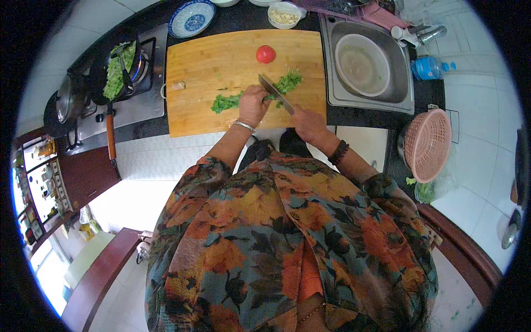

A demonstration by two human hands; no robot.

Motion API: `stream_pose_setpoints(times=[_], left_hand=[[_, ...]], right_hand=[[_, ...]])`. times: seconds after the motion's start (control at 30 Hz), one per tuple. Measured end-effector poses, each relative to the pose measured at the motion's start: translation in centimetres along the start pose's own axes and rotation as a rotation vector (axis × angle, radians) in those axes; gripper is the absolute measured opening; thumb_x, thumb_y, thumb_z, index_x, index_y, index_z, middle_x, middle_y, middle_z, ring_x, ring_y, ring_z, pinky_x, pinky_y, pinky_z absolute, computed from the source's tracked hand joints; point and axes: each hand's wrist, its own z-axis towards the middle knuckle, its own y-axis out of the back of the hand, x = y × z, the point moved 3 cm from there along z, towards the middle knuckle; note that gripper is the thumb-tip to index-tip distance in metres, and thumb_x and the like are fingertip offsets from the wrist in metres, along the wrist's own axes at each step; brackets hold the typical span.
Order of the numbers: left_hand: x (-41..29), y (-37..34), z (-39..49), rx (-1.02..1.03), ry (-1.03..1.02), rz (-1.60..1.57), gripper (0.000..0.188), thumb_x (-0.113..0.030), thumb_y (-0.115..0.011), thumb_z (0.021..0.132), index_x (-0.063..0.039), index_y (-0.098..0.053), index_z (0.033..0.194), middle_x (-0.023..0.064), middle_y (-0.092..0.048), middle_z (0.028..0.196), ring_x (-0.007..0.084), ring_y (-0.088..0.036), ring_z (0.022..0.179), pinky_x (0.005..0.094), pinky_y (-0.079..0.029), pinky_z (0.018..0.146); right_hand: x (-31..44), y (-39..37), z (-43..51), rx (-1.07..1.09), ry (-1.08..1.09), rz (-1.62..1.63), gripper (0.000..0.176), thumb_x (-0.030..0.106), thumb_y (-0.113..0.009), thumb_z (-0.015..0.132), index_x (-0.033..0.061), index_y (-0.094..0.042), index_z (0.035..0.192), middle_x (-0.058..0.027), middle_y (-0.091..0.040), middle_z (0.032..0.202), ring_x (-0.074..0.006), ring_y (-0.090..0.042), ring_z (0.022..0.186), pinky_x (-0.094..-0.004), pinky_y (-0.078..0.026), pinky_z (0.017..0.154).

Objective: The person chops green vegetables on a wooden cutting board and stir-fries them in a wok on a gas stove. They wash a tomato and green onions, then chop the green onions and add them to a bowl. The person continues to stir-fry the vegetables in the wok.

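Note:
On a wooden cutting board [215, 58] lies a bunch of leafy green herbs [227, 103]. My left hand [253, 103] presses the bunch down against the board, its leafy end sticking out to the left. The handle of a kitchen knife [274, 92] is in my right hand [309, 123], and the blade slants across the greens just right of my left fingers. Chopped greens [289, 81] are heaped on the blade's far right side. A red tomato [265, 54] rests farther back, and a small pale piece of food [178, 85] sits near the left edge.
At left, a wok [99, 79] of green food with a spatula [124, 72] stands over a lit gas burner [141, 66]. The sink [398, 50] at right holds a basin of water [388, 66]. A blue-patterned plate [176, 20] and a white bowl [282, 25] stand behind the board.

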Motion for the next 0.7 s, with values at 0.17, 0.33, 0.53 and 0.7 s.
stream_pose_setpoints(times=[0.17,0.33,0.53,0.7], left_hand=[[0.1,-0.8,-0.1,0.015,-0.040,0.089,0.011,-0.007,-0.070,0.061,-0.008,-0.065,0.071,0.0066,-0.062,0.082,0.0277,-0.059,0.082,0.0383,-0.051,0.070],[0.0,-0.6,0.5,0.077,-0.005,0.126,0.009,-0.010,-0.067,0.066,-0.005,-0.064,0.073,0.0108,-0.062,0.082,0.0323,-0.059,0.079,0.0420,-0.050,0.071],[0.9,2.7,0.9,0.040,0.075,-0.091,0.025,-0.014,-0.069,0.069,-0.005,-0.068,0.092,0.0136,-0.066,0.096,0.0314,-0.062,0.090,0.0379,-0.051,0.082],[2.6,4.8,0.3,0.089,0.131,-0.044,0.029,-0.014,-0.075,0.066,-0.004,-0.067,0.092,0.0141,-0.066,0.099,0.0313,-0.062,0.091,0.0379,-0.050,0.082]], right_hand=[[0.6,-1.1,0.9,-0.092,0.077,0.089,0.024,0.013,-0.045,0.086,-0.0008,-0.049,0.105,-0.0254,-0.063,0.079,-0.0442,-0.062,0.074,-0.0558,-0.047,0.065],[1.0,-2.0,3.5,-0.154,0.068,0.029,0.019,0.016,-0.045,0.088,0.0010,-0.048,0.099,-0.0245,-0.062,0.076,-0.0444,-0.061,0.069,-0.0542,-0.046,0.062],[0.6,0.1,2.4,-0.111,-0.012,0.185,0.023,0.024,-0.045,0.094,0.0023,-0.050,0.099,-0.0232,-0.062,0.077,-0.0436,-0.060,0.075,-0.0542,-0.046,0.065],[1.3,-0.1,0.6,-0.129,0.060,0.065,0.024,0.024,-0.045,0.092,0.0015,-0.050,0.100,-0.0238,-0.062,0.077,-0.0439,-0.060,0.074,-0.0551,-0.045,0.066]])
